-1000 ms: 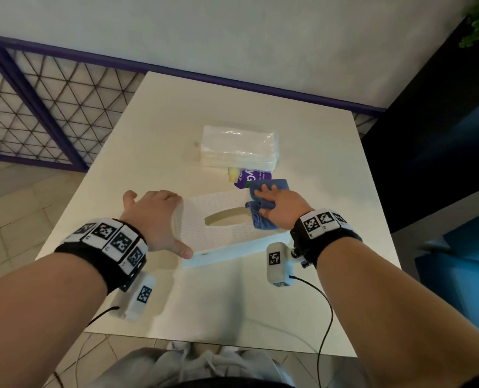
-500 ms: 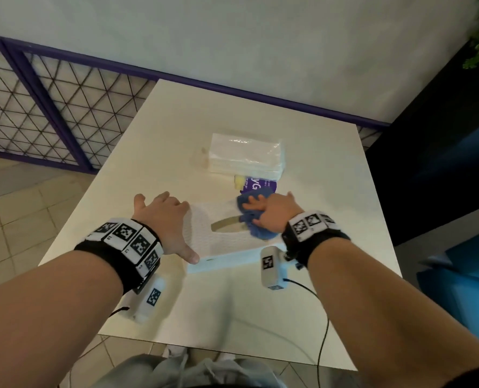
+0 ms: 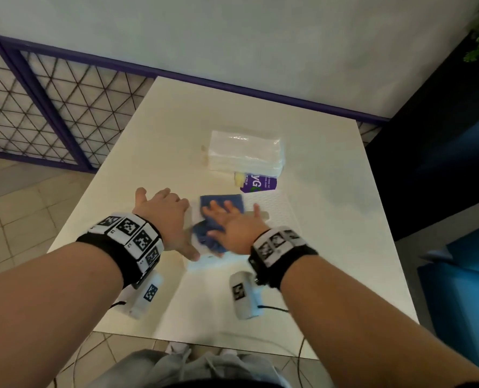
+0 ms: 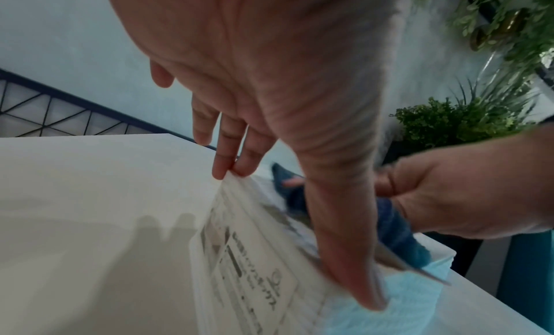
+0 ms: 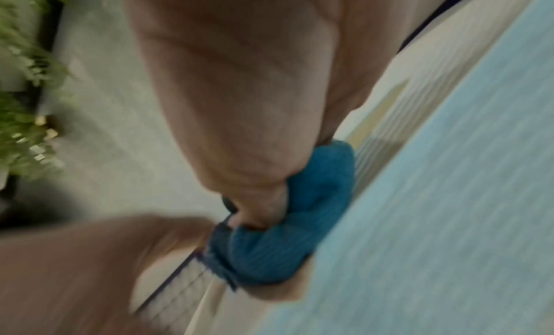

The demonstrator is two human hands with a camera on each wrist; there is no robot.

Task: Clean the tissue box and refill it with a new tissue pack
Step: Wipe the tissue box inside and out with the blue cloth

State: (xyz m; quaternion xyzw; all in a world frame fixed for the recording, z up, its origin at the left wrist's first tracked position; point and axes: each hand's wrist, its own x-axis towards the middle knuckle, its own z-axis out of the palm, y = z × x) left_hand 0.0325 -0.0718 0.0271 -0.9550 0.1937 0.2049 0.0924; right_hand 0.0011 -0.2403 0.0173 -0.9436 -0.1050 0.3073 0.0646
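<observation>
Risky: left hand (image 3: 165, 217) flat, steadying tissue box (image 3: 277, 217); right hand (image 3: 234, 225) spread flat, pressing blue cloth (image 3: 221, 203); could skid box across desk (image 3: 154, 152).

The bench (image 3: 154, 141) is a plain cream-white square top set against the wall. Toward its far side lies a clear-wrapped white tissue pack (image 3: 246, 154). Just in front of that, touching it, sits a small purple packet (image 3: 257, 184) with a pale yellow end. Nearer the front lies the white tissue box (image 3: 280, 211), flat on the top, a crumpled blue cloth (image 3: 218, 217) spread over its left part.
</observation>
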